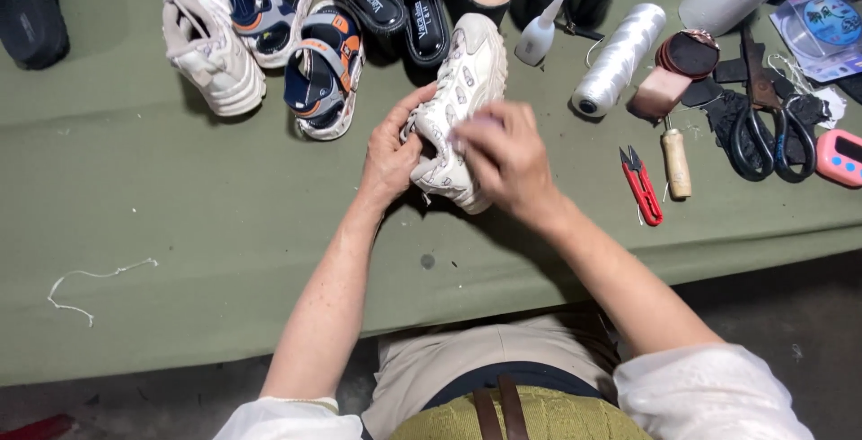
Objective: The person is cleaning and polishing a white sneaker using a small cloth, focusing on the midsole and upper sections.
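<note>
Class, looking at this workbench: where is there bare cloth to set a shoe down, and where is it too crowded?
Free: the green cloth left of the left hand, between the sandals and the loose thread. Also the strip by the near edge. Crowded: right side, around red snips, awl, scissors, thread spool.

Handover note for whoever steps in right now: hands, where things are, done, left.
Left hand: grips the white sneaker on its left side, thumb up by the laces.
Right hand: closed over the sneaker's side; whether it holds anything can't be seen.
Sneaker rests on the green table. Its mate lies at the far left beside two sandals.
Snips, awl, thread spool, glue bottle and scissors lie unused to the right.
Done: nothing visible. Left: work on the held sneaker.
</note>
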